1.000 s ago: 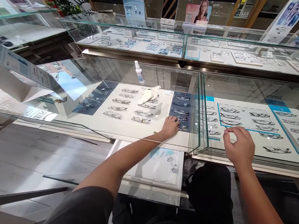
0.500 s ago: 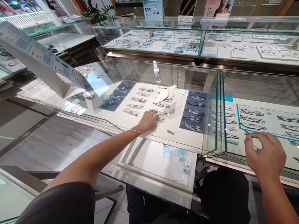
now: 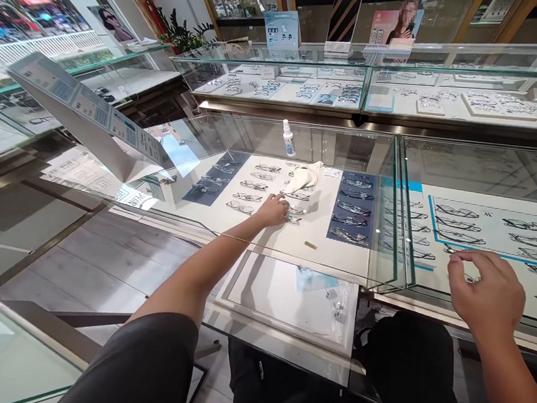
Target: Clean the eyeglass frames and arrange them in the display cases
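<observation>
My left hand (image 3: 273, 210) reaches down over the display case with its fingers bent and closed round one end of a pair of eyeglasses (image 3: 294, 220). The other end of that frame sticks out to the right of the fingertips. Just beyond lies a crumpled cream cloth (image 3: 305, 176), partly over other glasses. A small gold-coloured strip (image 3: 310, 245) is to the right of the hand. My right hand (image 3: 490, 292) hangs above the right-hand case, thumb and forefinger pinched into a ring. Whatever is between those tips is too small to make out.
A white spray bottle (image 3: 288, 139) stands behind the cloth. Rows of glasses rest on a dark blue panel (image 3: 340, 192). An open drawer (image 3: 279, 329) holds a plastic bag (image 3: 340, 303). Glass panes (image 3: 402, 221) divide the cases. A folded sign (image 3: 91, 115) leans at left.
The whole view has shifted, so everything appears slightly lower and further right. My left hand remains at the same pair of glasses, and my right hand keeps its pinched shape.
</observation>
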A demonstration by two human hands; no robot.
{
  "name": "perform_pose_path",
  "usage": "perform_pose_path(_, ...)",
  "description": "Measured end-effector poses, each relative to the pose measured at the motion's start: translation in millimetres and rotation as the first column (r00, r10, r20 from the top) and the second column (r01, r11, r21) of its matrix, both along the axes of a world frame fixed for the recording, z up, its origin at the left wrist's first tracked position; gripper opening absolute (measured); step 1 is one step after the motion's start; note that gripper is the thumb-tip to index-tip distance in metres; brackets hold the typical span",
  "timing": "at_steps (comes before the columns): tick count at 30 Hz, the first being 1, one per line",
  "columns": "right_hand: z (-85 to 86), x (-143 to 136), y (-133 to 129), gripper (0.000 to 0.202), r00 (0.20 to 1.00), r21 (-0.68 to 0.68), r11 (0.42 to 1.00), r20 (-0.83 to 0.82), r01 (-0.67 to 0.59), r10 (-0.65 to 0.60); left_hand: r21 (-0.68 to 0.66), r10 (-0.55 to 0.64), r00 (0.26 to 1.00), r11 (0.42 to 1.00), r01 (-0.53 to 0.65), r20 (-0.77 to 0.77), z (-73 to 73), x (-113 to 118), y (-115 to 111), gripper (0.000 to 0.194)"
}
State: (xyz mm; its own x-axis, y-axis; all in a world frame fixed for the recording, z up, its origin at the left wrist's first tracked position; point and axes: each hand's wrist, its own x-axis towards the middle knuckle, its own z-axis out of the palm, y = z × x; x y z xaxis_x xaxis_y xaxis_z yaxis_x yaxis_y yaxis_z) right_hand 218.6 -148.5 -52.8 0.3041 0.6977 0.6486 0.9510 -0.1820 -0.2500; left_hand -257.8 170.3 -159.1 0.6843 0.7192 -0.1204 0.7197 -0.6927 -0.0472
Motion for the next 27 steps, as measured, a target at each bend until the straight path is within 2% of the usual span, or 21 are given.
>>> perform_pose_path(5,0.4,0.0,-0.1,0.025,1.0,-0.024,1.0,-0.011,0.01,-0.01,-0.013,-0.012,1.0,1.0,0.012,-0.007,5.5,10.5,-1.6,0.013)
perform_pose_path(11,3.3,-2.3,0.2,0.025,0.998,-0.06,0.998,-0.063,0.022,-0.026,-0.027,0.048,0.997,0.998,-0.05,-0.061,12.4,21.7,-8.5,0.009)
perform_pose_path(15,3.7,-2.3,0.9,0.025,0.997,-0.06,0.998,-0.071,0.02,-0.024,-0.03,0.093,0.987,0.995,-0.098,-0.129,20.1,27.7,-19.3,0.009)
perform_pose_path(17,3.1,-2.0,1.1,0.024,0.997,-0.056,0.998,-0.078,0.01,-0.014,-0.03,0.114,0.982,0.992,-0.12,-0.154,25.8,29.8,-29.8,0.017)
perform_pose_path(22,2.5,-2.9,1.4,0.023,0.994,-0.076,0.997,-0.114,-0.005,-0.004,-0.095,0.101,0.979,0.988,-0.12,-0.179,45.6,34.6,-75.1,0.016)
perform_pose_path(25,3.0,-4.2,2.0,0.021,0.993,-0.064,0.998,-0.117,-0.005,-0.003,-0.198,0.047,0.982,0.977,-0.083,-0.181,61.4,38.8,-119.9,0.012)
perform_pose_path(27,3.3,-4.8,2.4,0.02,0.993,-0.058,0.998,-0.114,-0.002,-0.005,-0.283,-0.009,0.987,0.958,-0.038,-0.161,77.4,42.0,-157.9,0.006)
